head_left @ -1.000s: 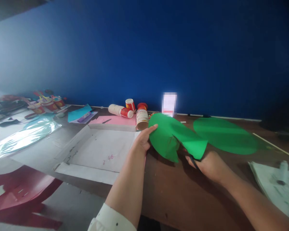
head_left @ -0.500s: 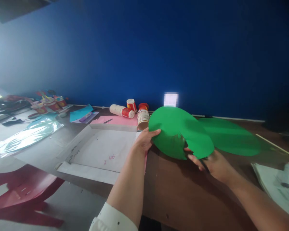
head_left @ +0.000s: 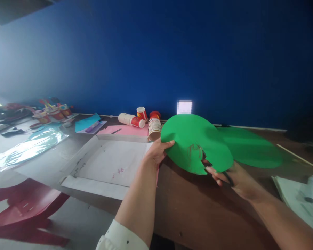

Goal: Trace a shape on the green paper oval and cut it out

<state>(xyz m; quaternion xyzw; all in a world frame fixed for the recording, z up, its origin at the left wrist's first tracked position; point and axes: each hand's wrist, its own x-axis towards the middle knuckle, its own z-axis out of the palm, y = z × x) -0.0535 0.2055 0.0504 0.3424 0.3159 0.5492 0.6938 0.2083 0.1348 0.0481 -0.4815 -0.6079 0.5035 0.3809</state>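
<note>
A rounded sheet of green paper (head_left: 190, 130) is held up above the brown table, with a cut running inward from its lower edge. My left hand (head_left: 159, 151) pinches its left edge, thumb on top. At the lower right, my right hand (head_left: 232, 178) is closed on black-handled scissors (head_left: 228, 177), whose blades are partly hidden by the paper near the cut. Pencil-like marks show on the green surface beside the cut. Another green sheet (head_left: 253, 149) lies behind, on the table to the right.
A white shallow box lid (head_left: 112, 161) lies to the left on pink paper (head_left: 127, 130). Paper cups (head_left: 141, 114) and a red-topped roll (head_left: 154, 128) stand by the blue wall. A glue bottle (head_left: 311, 187) rests on papers at right; a red chair (head_left: 28, 205) is at lower left.
The gap at the cut has narrowed as the paper's flaps have come together. My right hand and the scissors have shifted slightly right and down; my left hand stays in place.
</note>
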